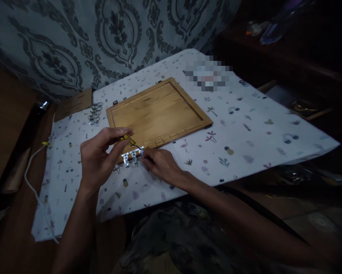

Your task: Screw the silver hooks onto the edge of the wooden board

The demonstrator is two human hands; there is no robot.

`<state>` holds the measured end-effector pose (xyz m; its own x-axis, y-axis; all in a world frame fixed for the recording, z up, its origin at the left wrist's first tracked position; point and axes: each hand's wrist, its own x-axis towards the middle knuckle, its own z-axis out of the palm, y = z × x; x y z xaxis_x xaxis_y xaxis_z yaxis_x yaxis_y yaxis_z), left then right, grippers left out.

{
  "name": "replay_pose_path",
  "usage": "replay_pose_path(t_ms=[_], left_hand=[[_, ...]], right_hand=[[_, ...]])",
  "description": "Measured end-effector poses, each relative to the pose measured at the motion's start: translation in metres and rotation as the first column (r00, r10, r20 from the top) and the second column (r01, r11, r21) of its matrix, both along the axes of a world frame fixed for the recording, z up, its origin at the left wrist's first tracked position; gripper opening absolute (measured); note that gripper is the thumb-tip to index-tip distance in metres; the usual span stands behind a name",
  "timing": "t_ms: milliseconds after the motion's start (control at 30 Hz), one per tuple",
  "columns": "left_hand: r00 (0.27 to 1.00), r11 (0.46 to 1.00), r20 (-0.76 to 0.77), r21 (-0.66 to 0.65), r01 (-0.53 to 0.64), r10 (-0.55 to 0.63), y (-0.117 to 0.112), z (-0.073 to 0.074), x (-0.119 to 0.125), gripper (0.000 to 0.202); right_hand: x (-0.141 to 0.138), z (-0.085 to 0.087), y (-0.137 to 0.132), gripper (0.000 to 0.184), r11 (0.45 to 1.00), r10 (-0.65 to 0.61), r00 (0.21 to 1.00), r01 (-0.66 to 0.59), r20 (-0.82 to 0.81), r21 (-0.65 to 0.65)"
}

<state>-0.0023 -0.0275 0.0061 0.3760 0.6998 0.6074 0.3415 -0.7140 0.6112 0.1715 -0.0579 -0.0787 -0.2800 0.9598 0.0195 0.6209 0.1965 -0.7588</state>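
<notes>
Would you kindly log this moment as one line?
left hand: holds screwdriver, tip toward metal hooks | right hand: at hooks' right end | wooden panel: on tablecloth, hooks at near edge

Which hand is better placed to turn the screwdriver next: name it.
Likely the left hand: it grips the screwdriver, shaft angled toward the metal hook strip; the right hand is at the strip's end.

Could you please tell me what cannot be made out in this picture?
In the head view:
Yellow-and-black screwdriver: handle end covered by the left hand; tip too small to make out.
Three-pronged metal strip: right prong partly covered by the right hand.
Pixelated patch: mosaic blocks hide what lies there.
</notes>
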Motion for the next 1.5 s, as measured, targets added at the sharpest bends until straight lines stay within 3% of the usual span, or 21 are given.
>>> replay_pose_path(t_ms=[167, 333, 433, 700, 833, 1000, 1300, 1400, 1500], left_hand=[[0.999, 0.999, 0.022, -0.033, 0.025, -0.024, 0.007, -0.004, -0.002, 0.024], [0.985, 0.974, -0.035, 0.161, -0.158, 0.166, 0.005, -0.008, 0.005, 0.018], [0.974, 0.952, -0.043, 0.226, -0.206, 0.221, 0.005, -0.006, 0.007, 0.015], [0.995, 0.997, -0.093, 0.072, -0.034, 0.040, 0.012, 0.001, 0.000, 0.010], [0.989, 0.986, -0.123, 0.159, -0.057, 0.077, 0.010, 0.000, 0.003, 0.014], [0.971, 0.941, -0.081, 0.277, -0.193, 0.223, 0.006, 0.000, 0.010, 0.013], [0.991, 0.986, -0.117, 0.157, -0.050, 0.069, 0.010, 0.006, 0.004, 0.011], [0.988, 0.988, -0.127, 0.140, -0.071, 0.089, 0.009, 0.003, 0.003, 0.014], [0.982, 0.972, -0.132, 0.211, -0.108, 0.138, 0.007, -0.001, 0.005, 0.015]], right_hand=[[0.000, 0.000, 0.000, 0.014, 1.000, 0.001, 1.000, -0.001, -0.023, -0.010], [0.001, 0.000, -0.001, 0.016, 1.000, 0.005, 1.000, -0.005, -0.022, 0.009], [0.000, 0.000, 0.000, 0.015, 1.000, -0.007, 1.000, 0.007, -0.010, -0.011], [0.000, -0.002, 0.000, 0.015, 1.000, -0.003, 1.000, 0.003, -0.017, 0.001], [0.000, -0.001, 0.000, 0.015, 1.000, -0.004, 1.000, 0.003, -0.026, -0.007], [0.000, 0.003, 0.000, 0.014, 1.000, -0.005, 1.000, 0.005, -0.022, -0.026], [0.001, 0.002, -0.001, 0.013, 1.000, 0.002, 0.999, -0.003, -0.036, -0.028], [0.001, 0.001, -0.001, 0.015, 1.000, 0.005, 0.999, -0.005, -0.050, -0.013], [0.001, 0.000, -0.001, 0.016, 1.000, 0.002, 0.999, -0.002, -0.046, 0.001]])
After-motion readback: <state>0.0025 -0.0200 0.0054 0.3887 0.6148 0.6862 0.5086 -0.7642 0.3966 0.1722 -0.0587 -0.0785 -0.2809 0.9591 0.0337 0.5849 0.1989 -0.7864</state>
